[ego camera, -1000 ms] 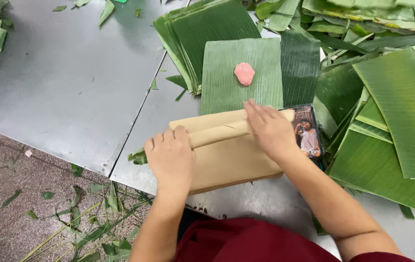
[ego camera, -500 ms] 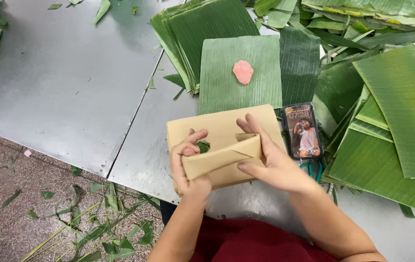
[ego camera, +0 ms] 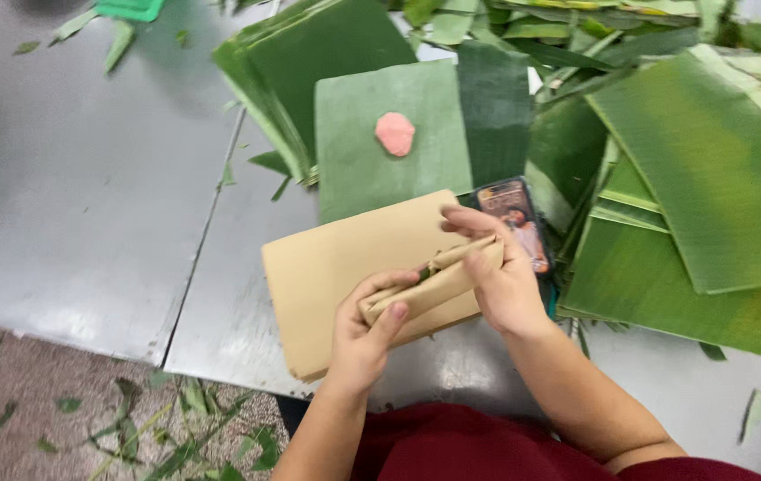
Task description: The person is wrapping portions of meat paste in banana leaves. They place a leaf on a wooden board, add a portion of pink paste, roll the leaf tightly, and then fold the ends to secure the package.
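Both hands close on a small rolled parcel of brown paper (ego camera: pixel 429 285), held just above a stack of brown paper sheets (ego camera: pixel 327 267) that lies on the grey metal table (ego camera: pixel 95 205). The left hand (ego camera: pixel 364 334) pinches the parcel's near end at about seven o'clock, thumb on top and fingers curled under; the right hand (ego camera: pixel 500 276) grips the far end at about two o'clock, fingers bent over the folded edge, where a sliver of green leaf shows in the fold. At twelve o'clock from the parcel a cut square of banana leaf (ego camera: pixel 362 151) carries a pink lump of paste (ego camera: pixel 394 134). A phone (ego camera: pixel 516 218) lies just beside the right hand, partly under it, and a heap of banana leaves (ego camera: pixel 710 169) spreads at three o'clock.
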